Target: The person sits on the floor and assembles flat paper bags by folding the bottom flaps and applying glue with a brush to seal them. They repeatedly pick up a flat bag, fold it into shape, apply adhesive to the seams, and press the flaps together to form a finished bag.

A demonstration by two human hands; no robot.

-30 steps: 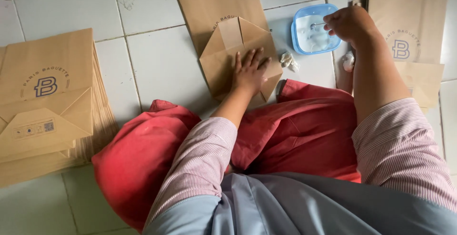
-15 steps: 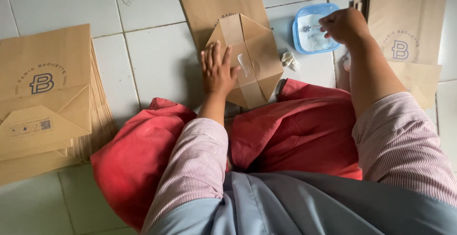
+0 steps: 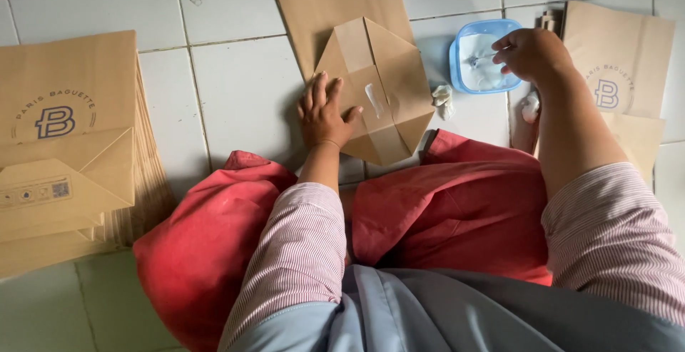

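Left hand [image 3: 325,113] now off the glued flap [image 3: 374,99], at the bag's left edge; right hand [image 3: 531,52] over the glue dish [image 3: 460,45].

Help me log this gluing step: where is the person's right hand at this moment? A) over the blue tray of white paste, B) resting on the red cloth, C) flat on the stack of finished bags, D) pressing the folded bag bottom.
A: the right hand is over the blue tray of white paste, while the left hand rests on the folded bag.
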